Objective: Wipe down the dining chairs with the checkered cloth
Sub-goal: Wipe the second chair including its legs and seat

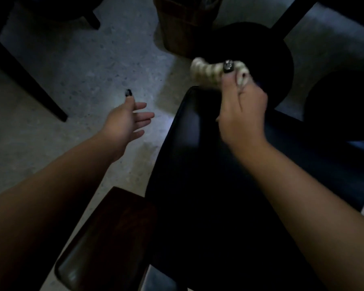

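Checkered cloth bunched in right hand's fingers

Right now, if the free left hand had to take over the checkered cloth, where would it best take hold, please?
Probably the loose bunched end of the checkered cloth, approached from the left. That end sticks out beyond the right hand, whose grip covers the other end, and it faces the open left hand over the floor, so nothing blocks a pinch there.
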Available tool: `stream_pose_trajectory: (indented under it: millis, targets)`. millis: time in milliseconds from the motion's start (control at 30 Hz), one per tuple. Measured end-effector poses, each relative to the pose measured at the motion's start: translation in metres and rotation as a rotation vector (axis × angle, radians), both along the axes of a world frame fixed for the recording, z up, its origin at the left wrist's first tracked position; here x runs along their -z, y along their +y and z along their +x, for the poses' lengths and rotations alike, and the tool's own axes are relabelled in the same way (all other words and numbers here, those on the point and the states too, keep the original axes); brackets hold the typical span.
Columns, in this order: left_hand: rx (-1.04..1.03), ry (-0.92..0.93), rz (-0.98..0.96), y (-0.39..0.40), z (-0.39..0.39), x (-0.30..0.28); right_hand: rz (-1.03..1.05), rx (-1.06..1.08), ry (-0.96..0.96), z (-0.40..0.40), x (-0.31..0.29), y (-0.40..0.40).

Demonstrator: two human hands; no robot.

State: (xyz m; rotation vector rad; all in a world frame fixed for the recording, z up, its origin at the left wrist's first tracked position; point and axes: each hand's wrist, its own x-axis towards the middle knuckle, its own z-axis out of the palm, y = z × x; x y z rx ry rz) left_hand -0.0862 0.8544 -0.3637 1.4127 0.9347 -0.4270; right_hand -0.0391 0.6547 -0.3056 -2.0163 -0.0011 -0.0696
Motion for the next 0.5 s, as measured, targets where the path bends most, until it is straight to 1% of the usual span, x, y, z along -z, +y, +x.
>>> stream_pose_trajectory:
  millis: [33,67,100,133,167,200,267,300,367,400,500]
  targets:
    - [0.046,0.000,0.024,-0.004,0.004,-0.001,-0.125,-0.065,-0.061,0.004,0.002,-0.004]
    - [0.090,0.002,0.057,-0.007,0.007,-0.001,-0.304,-0.211,-0.042,0.004,0.009,-0.007]
    - [0.138,0.004,0.098,-0.010,0.009,0.000,-0.492,-0.401,0.041,0.000,0.017,-0.009]
    - [0.194,0.010,0.148,-0.013,0.011,0.001,-0.636,-0.564,0.130,-0.009,0.026,-0.011]
    - [0.261,0.023,0.201,-0.015,0.013,0.002,-0.712,-0.655,0.158,-0.017,0.035,-0.014]
    - [0.332,0.040,0.244,-0.016,0.016,0.003,-0.721,-0.662,0.111,-0.023,0.043,-0.016]
    - [0.449,0.067,0.280,-0.020,0.019,0.005,-0.748,-0.537,-0.007,-0.026,0.055,-0.014]
    - [0.489,0.077,0.282,-0.022,0.020,0.005,-0.820,-0.495,0.009,-0.024,0.062,-0.012]
    - [0.558,0.094,0.286,-0.027,0.020,0.008,-0.985,-0.504,0.098,-0.022,0.073,-0.005]
    - [0.596,0.100,0.303,-0.030,0.019,0.008,-1.029,-0.510,0.112,-0.022,0.078,-0.003]
    - [0.700,0.078,0.306,-0.039,0.021,0.006,-1.024,-0.464,0.068,-0.026,0.084,-0.004]
